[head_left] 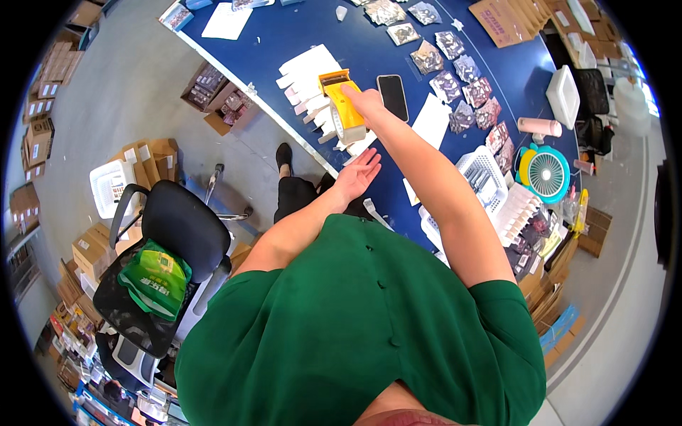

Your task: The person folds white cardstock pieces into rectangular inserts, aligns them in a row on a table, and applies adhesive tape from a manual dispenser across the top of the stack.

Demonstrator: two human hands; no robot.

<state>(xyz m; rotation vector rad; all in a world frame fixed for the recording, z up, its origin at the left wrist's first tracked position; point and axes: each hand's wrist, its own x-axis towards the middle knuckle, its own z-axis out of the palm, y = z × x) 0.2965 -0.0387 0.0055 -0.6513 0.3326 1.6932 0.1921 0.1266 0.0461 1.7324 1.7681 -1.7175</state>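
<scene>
My right hand (365,104) is closed round the handle of a yellow tape dispenser (344,112), which carries a wide roll of tape. The dispenser is over a row of flat white pieces (307,69), perhaps small cartons or folded paper, at the table's left edge. Palm up with its fingers stretched out, my left hand (358,176) is at the table edge just nearer than the dispenser, holding nothing. A dark-screened phone (393,98) lies right of my right hand.
Several small picture-covered packets (445,86) spread across the blue table (355,42). At the right are a teal fan (545,175), a pink bottle (540,127) and a white basket (480,181). A black chair (186,220) and open cartons (213,91) stand on the floor at left.
</scene>
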